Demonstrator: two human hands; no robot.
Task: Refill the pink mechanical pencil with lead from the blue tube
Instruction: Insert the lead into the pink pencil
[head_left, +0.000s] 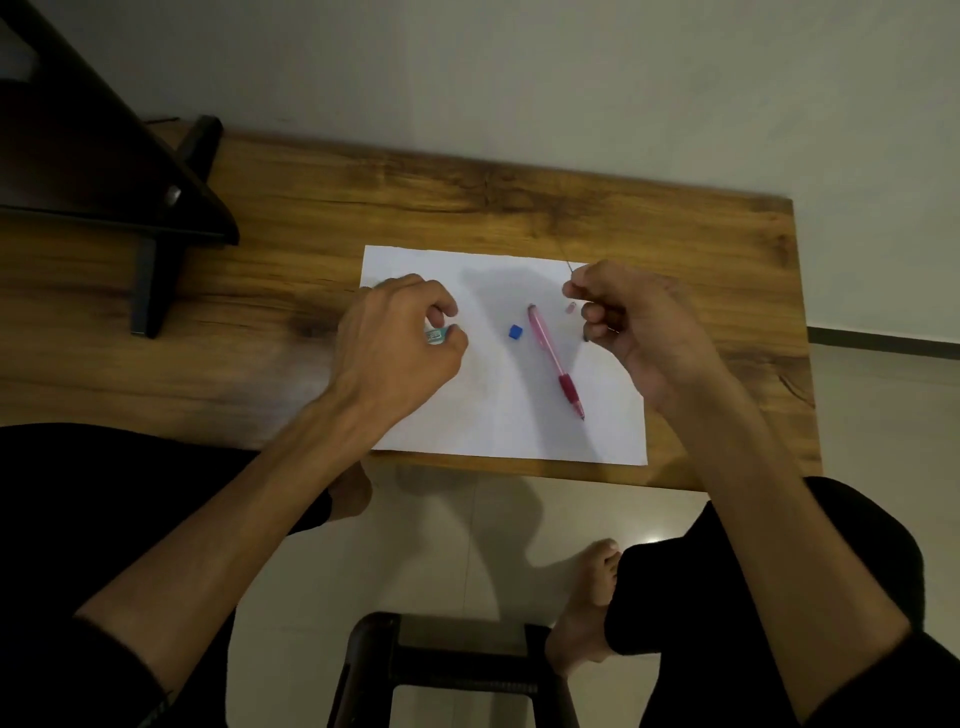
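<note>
Dark stand (156, 218) sits far L on the table (363, 197), well apart from the L hand. L hand (400, 338) is curled over the L edge of the paper (498, 415), fingers closed round the tube (435, 335); only a bit of its label end shows betw. thumb and fingers, most of it hidden in the palm. Just R of that hand, on the paper, lies the blue cap (515, 331), apart from everything. Next R is the pencil (556, 361), flat on the paper, tip pointing toward the person and to the R, red grip near the tip, betw. the two hands, touching neither. A small pinkish bit (570, 307) lies just L of the R hand's fingertips; can't tell what it is. R hand (639, 322) is raised, thumb and forefinger pinched on a thin lead (567, 264) that sticks up and away from the fingers; other fingers loosely curled.
</note>
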